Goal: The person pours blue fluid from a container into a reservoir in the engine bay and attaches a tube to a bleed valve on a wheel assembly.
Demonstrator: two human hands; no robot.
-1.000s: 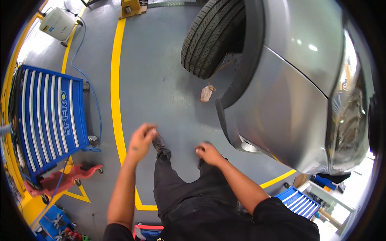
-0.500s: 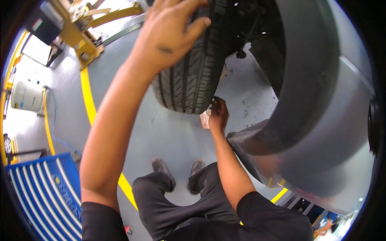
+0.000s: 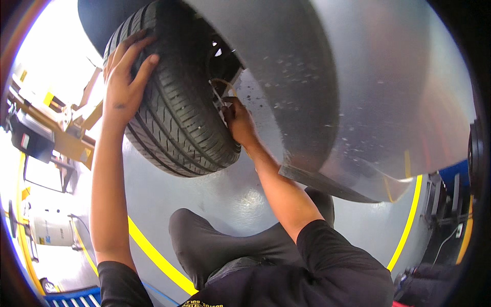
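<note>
A black tire (image 3: 176, 115) hangs in the wheel arch of a grey car (image 3: 378, 102), above the floor. My left hand (image 3: 125, 77) lies on its tread at the upper left, fingers stretched out and holding nothing. My right hand (image 3: 239, 122) is closed behind the wheel's inner side. From its fingers a thin light-coloured rod (image 3: 217, 93) sticks up toward the dark parts inside the arch. The rod's lower end and exact kind are hidden by the fingers and shadow. Behind the rod runs a curved tan line (image 3: 223, 80).
The dark lower edge of the bumper (image 3: 327, 187) hangs close beside my right forearm. Yellow floor lines (image 3: 153, 251) run on both sides. At the left stand a black box (image 3: 31, 134), a white bucket (image 3: 52, 230) and a blue cabinet (image 3: 76, 298).
I have crouched lower and closer to the wheel. My right hand has risen from below the tire to its inner side. The pale thing beside that hand no longer shows; a thin rod does.
</note>
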